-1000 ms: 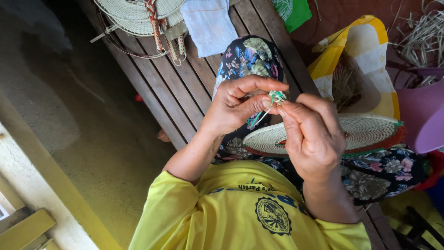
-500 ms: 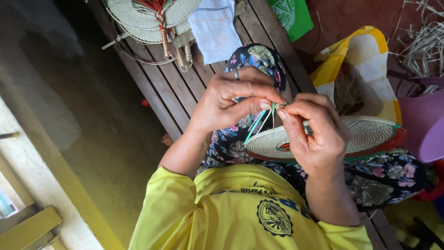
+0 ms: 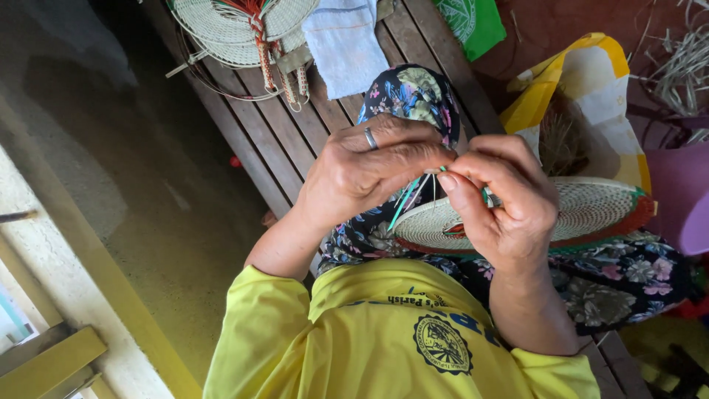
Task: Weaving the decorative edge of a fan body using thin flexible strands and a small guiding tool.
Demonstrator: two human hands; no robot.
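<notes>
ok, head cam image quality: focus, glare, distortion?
Head view: soft daylight, no glare; left hand, right hand and woven disc are sharp; the straw pile at the top right corner is softer; bench planks run slanted from the tilted camera.

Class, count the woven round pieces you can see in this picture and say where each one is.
2. One woven disc lies on the person's lap under the right hand; one woven piece lies on the wooden bench at the top. Others may lie stacked beneath it.
</notes>
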